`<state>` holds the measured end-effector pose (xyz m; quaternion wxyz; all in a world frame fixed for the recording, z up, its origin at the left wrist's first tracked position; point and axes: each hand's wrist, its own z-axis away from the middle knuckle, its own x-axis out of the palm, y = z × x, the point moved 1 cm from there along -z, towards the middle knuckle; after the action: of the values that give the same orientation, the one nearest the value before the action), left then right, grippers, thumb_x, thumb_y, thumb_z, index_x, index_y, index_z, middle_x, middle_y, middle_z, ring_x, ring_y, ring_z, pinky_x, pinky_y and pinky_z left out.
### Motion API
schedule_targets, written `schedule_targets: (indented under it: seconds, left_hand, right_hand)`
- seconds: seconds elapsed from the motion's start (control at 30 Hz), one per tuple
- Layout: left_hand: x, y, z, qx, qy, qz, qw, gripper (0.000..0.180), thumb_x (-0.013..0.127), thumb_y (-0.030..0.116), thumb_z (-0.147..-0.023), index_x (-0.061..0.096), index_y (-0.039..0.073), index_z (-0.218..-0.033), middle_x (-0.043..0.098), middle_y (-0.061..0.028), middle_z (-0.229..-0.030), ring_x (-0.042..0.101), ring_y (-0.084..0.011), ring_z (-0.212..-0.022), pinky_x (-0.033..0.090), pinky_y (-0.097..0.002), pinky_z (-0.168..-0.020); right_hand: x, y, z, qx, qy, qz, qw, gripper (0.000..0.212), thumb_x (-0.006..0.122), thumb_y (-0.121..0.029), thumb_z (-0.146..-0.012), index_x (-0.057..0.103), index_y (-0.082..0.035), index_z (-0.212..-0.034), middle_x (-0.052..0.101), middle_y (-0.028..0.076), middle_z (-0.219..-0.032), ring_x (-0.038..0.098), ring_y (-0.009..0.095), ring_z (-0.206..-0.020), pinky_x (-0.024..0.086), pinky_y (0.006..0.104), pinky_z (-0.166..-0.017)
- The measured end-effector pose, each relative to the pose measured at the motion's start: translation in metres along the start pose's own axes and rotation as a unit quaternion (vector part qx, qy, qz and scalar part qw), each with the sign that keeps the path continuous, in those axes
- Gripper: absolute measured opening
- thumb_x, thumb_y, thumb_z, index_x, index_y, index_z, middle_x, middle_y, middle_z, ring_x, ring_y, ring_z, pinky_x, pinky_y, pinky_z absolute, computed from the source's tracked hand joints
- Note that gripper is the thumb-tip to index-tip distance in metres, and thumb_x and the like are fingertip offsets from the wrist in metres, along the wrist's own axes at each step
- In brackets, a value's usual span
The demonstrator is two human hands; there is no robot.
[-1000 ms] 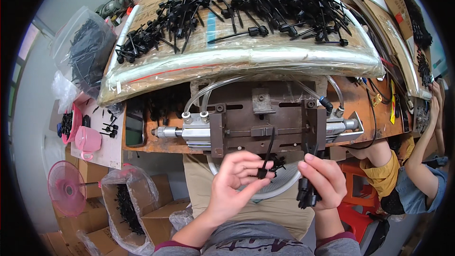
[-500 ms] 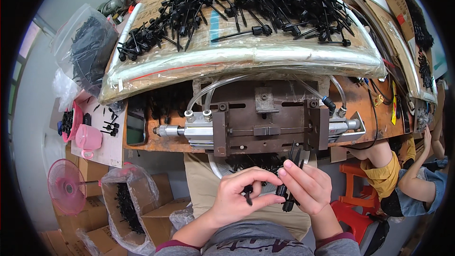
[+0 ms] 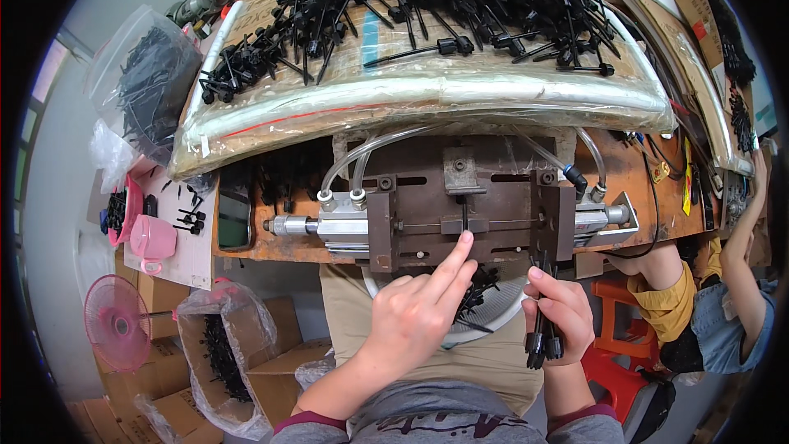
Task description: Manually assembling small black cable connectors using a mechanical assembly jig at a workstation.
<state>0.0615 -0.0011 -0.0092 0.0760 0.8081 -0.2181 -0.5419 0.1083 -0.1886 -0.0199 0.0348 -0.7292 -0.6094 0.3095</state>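
My left hand (image 3: pixel 419 308) reaches to the middle of a brown metal clamping fixture (image 3: pixel 427 247). Its index finger points forward and its fingertip meets a thin black stemmed plastic part (image 3: pixel 465 212), which lies across the small centre block. The thumb and the near end of that part are hidden under the hand. To the right, in front of the fixture, my right hand (image 3: pixel 565 316) is closed around several similar black stemmed parts (image 3: pixel 538 344), thick heads down and thin stems up. Below the fixture, a white basket (image 3: pixel 511 312) on my lap holds more black parts.
A film-wrapped cardboard tray (image 3: pixel 329 107) heaped with black parts (image 3: pixel 509 16) stands behind the fixture. Air cylinders (image 3: pixel 343 226) and hoses flank the fixture. A pink fan (image 3: pixel 117 323) and an open box are at left; another person's arm (image 3: pixel 752 222) is at right.
My left hand has moved forward from the right hand to the fixture, where a black part now lies at the centre block. My right hand has shifted right with its bunch.
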Motion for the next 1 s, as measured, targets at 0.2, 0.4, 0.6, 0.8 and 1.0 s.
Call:
schedule_targets:
  seconds: [0.2, 0.4, 0.6, 0.8, 1.0]
  left_hand:
    - [0.002, -0.005, -0.003, 0.024, 0.006, 0.008, 1.000, 0.020, 0.069, 0.011, -0.080, 0.070, 0.003, -0.098, 0.063, -0.0121, -0.127, 0.055, -0.0107, -0.049, 0.045, -0.0244, -0.050]
    - [-0.002, 0.000, -0.006, -0.008, -0.005, 0.007, 1.000, 0.023, 0.076, 0.011, -0.074, 0.072, 0.007, -0.097, 0.066, -0.0055, -0.124, 0.064, -0.0133, -0.055, 0.047, -0.0244, -0.049]
    - [-0.005, 0.001, -0.006, -0.029, 0.003, 0.068, 0.997, 0.025, 0.078, 0.013, -0.074, 0.072, 0.007, -0.097, 0.069, -0.0078, -0.116, 0.069, -0.0170, -0.066, 0.052, -0.0248, -0.056]
    - [-0.027, 0.017, 0.001, -0.045, -0.021, 0.461, 0.886, 0.042, 0.088, 0.010, -0.064, 0.072, 0.004, -0.103, 0.073, -0.0108, -0.097, 0.071, -0.0173, -0.077, 0.053, -0.0241, -0.059]
    - [-0.029, 0.015, 0.009, -0.057, 0.026, 0.412, 0.909, 0.036, 0.087, 0.010, -0.066, 0.073, 0.004, -0.098, 0.073, -0.0084, -0.091, 0.061, -0.0109, -0.062, 0.042, -0.0216, -0.046]
  right_hand:
    - [-0.005, -0.002, -0.002, 0.014, -0.013, 0.029, 0.999, 0.040, 0.082, -0.003, -0.071, 0.057, -0.002, -0.103, 0.068, 0.021, -0.106, 0.068, 0.024, -0.072, 0.055, 0.0293, -0.058]
    - [-0.011, -0.005, 0.003, 0.011, 0.009, 0.093, 0.996, 0.040, 0.085, -0.003, -0.065, 0.066, -0.003, -0.100, 0.067, 0.014, -0.100, 0.066, 0.022, -0.067, 0.051, 0.0279, -0.053]
    - [-0.014, -0.008, 0.002, -0.007, -0.005, 0.114, 0.993, 0.034, 0.083, -0.002, -0.065, 0.071, -0.002, -0.097, 0.066, 0.011, -0.100, 0.063, 0.020, -0.064, 0.049, 0.0271, -0.052]
    - [-0.003, -0.014, -0.005, -0.061, -0.064, 0.108, 0.990, 0.030, 0.072, -0.001, -0.066, 0.073, 0.002, -0.096, 0.068, 0.014, -0.100, 0.062, 0.019, -0.067, 0.052, 0.0270, -0.055]
    - [0.001, -0.015, -0.010, -0.027, -0.049, 0.082, 0.995, 0.028, 0.072, 0.000, -0.068, 0.074, 0.002, -0.096, 0.070, 0.015, -0.100, 0.065, 0.022, -0.069, 0.054, 0.0281, -0.058]
